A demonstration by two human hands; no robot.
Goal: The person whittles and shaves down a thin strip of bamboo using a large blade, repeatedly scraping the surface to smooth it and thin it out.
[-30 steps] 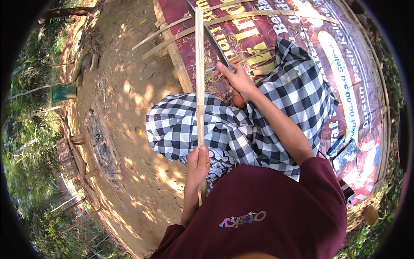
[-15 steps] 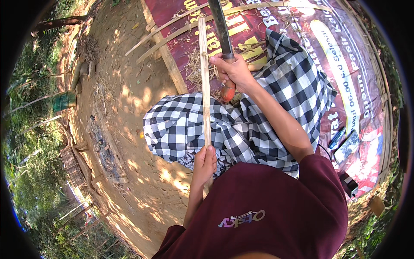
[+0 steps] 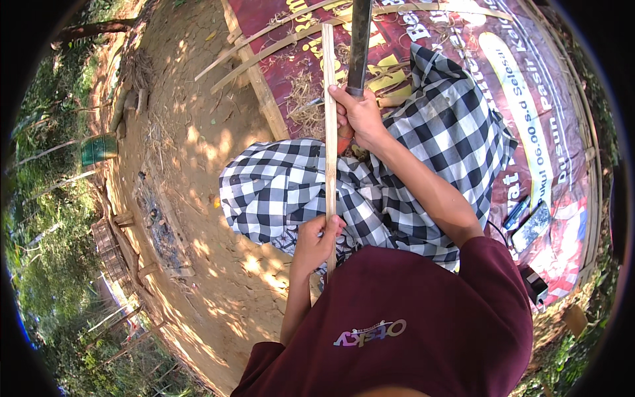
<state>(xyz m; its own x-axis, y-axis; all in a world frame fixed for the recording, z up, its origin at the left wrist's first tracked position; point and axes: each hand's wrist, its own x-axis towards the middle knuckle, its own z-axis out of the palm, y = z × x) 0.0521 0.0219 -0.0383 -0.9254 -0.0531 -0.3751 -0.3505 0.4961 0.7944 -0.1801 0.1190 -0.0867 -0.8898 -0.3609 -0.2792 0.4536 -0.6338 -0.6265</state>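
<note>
Both the wooden strip [image 3: 331, 159] and the long knife [image 3: 360, 40] have shifted rightward. Bare earth [image 3: 192, 106] borders the maroon banner's left edge. Above the checked cloth [image 3: 271, 175], the left hand [image 3: 313, 246] pinches the strip's lower part; the right hand [image 3: 364, 119] wraps the knife's handle, thumb overlapping the strip.

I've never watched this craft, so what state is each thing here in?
Pale, narrow wooden strip: gripped by the left hand, pointing forward.
Long, dark metal knife: blade bare, handle in the right hand.
Black-and-white checked cloth: draped over the lap, creased.
Maroon printed sheet: spread out.
Thin, curly, pale shavings: scattered on the sheet.
</note>
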